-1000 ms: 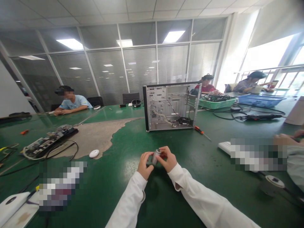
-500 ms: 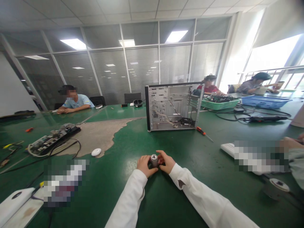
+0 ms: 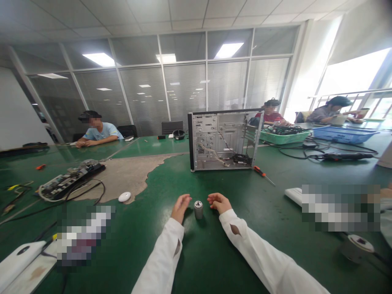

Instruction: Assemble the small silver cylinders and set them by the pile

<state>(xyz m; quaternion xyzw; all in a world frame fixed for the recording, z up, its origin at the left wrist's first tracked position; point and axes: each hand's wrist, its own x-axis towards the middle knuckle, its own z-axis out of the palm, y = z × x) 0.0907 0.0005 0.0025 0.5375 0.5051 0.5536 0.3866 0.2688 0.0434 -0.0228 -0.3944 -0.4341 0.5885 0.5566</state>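
Note:
A small grey metal cylinder with a dark-holed top stands upright on the green table. To its left is my left hand, raised a little off it, fingers apart from the thumb and holding nothing. On the other side my right hand is loosely curled, its fingers apart from the cylinder and with nothing visible in them. Beyond both hands stands an open computer case, showing its bare metal inside and some cables. An orange-handled screwdriver lies by its right corner.
A stripped board assembly with cables lies at left, near a white round object. Green and blue baskets stand at far right. Another grey cylinder is near right. Several people sit around the table.
Both hands have let go of the cylinder and drawn apart, the left one leftward and the right one slightly rightward. The cylinder stays standing on the table.

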